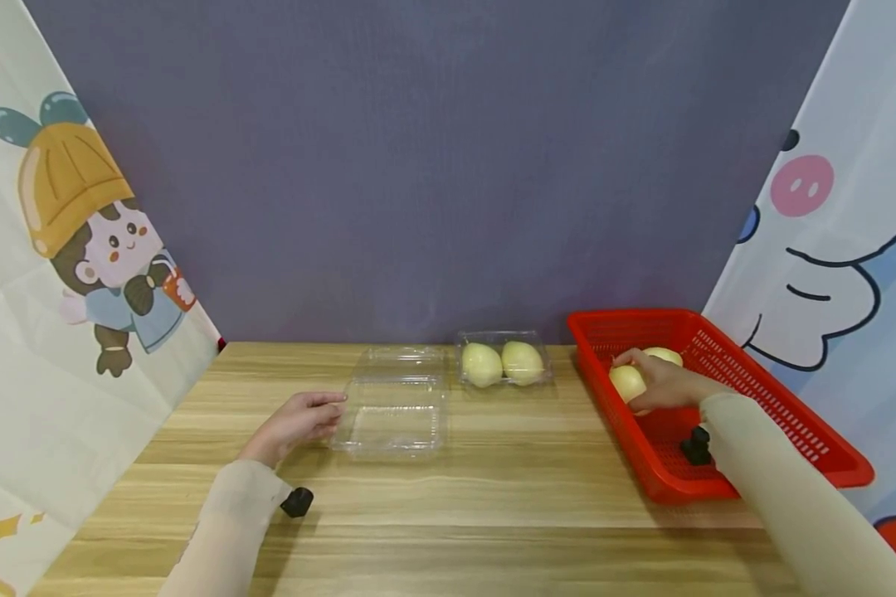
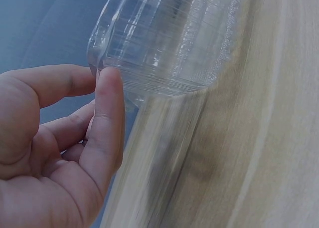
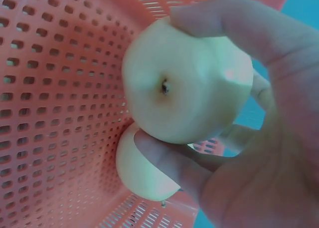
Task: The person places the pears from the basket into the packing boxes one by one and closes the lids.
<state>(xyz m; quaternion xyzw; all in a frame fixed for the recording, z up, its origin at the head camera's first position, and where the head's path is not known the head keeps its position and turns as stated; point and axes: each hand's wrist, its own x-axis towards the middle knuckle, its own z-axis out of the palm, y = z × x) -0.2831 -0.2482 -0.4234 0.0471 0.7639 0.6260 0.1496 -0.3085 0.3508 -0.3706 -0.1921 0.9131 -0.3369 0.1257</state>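
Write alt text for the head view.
A person's right hand grips a yellow fruit in a red basket while the left hand pinches the edge of an open clear box. Beside it, a second box holds two more fruits.

We seem to be in a makeshift tabletop booth: a plain grey-purple backdrop [image 1: 448, 166] stands behind a wood-grain table [image 1: 493, 522], and creased sheets with cartoon prints, a left sheet [image 1: 15, 315] and a right sheet [image 1: 866, 323], screen its sides. Black wrist cameras [image 1: 297, 502] suggest a recording set. We cannot tell what building surrounds it.
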